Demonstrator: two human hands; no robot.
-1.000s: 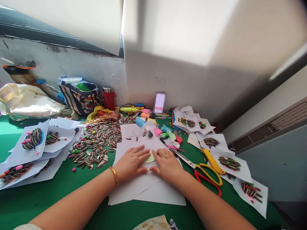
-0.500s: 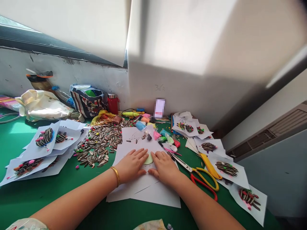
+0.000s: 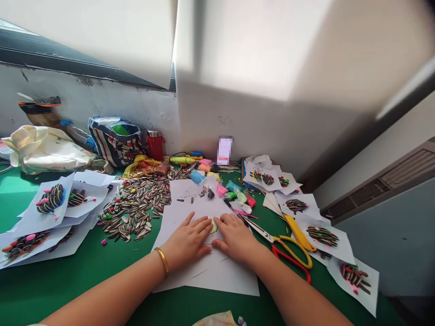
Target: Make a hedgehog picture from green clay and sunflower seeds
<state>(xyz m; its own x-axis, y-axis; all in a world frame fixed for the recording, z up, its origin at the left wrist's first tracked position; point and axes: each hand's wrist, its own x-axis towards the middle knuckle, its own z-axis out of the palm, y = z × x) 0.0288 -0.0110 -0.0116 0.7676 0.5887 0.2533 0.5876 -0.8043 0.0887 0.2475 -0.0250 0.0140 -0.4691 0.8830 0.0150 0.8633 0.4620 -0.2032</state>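
A flattened patch of pale green modelling clay [image 3: 214,227] lies on a white sheet of paper [image 3: 224,280] in front of me. My left hand [image 3: 189,237] rests flat on the sheet, fingertips against the clay's left side. From the other side my right hand [image 3: 235,236] presses its fingers on the clay's right edge, thumb stretched toward the left thumb. Both hands have extended fingers and grip nothing. My fingers partly cover the clay and the pencil lines below it. Long scissors [image 3: 272,237] with yellow and red handles lie beside my right hand.
Striped sunflower seeds [image 3: 132,213] are heaped on the green table [image 3: 102,280] at left. Paper cards with seed pictures lie left [image 3: 50,203] and right [image 3: 322,235]. Bagged coloured clay [image 3: 239,194], a yellow cutter [image 3: 299,233], a red flask [image 3: 155,146] and bags [image 3: 117,140] stand or lie around.
The view has shifted slightly to the right. My left fingers have moved further over the clay, so less of it shows, and its index finger is now lifted apart from the others.
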